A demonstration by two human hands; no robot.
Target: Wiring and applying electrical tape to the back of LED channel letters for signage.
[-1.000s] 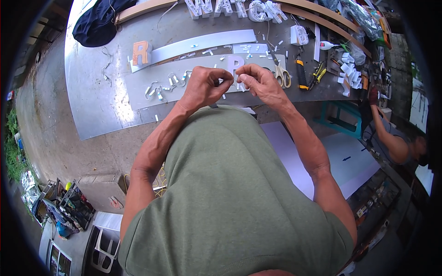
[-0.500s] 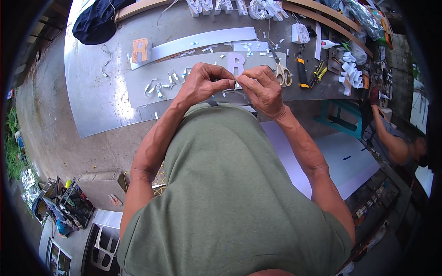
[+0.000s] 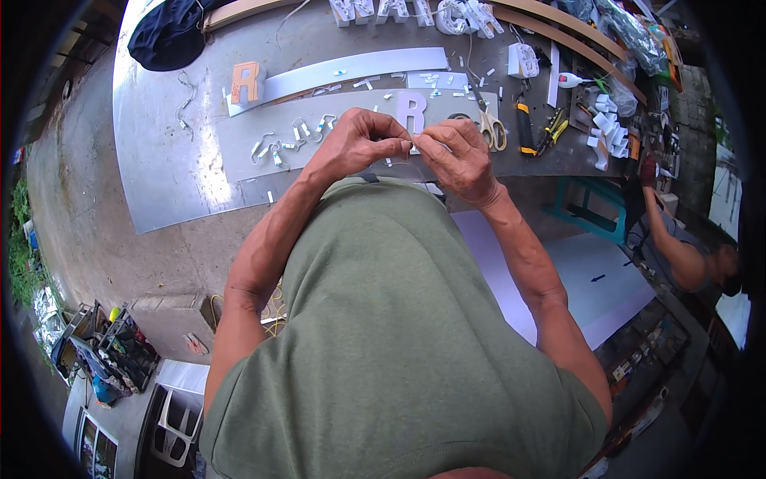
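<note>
My left hand [image 3: 369, 141] and my right hand [image 3: 459, 160] meet over the near edge of the metal table. Thumb and fingers of each are pinched together, fingertips almost touching. Whatever sits between them is too small to make out; a faint thin strand shows just below. Right behind the fingertips stands a pale lilac letter-shaped piece [image 3: 411, 108] on a grey sheet [image 3: 351, 104]. Left of my left hand lies a wired string of small white modules [image 3: 277, 149]. Scissors with cream handles [image 3: 493, 130] rest close to the right hand.
A long white strip [image 3: 359, 64] and an orange-faced block letter [image 3: 246, 83] lie farther back. To the right are a black-and-orange cutter [image 3: 525, 128], yellow-handled pliers [image 3: 552, 132] and curled white strips [image 3: 608, 132]. A teal stool [image 3: 586, 207] and another person [image 3: 682, 247] are at the right.
Both hands stay pinched together at nearly the same place, with the right fingers shifting slightly. The whole view has moved a little; nothing on the table has visibly been moved.
</note>
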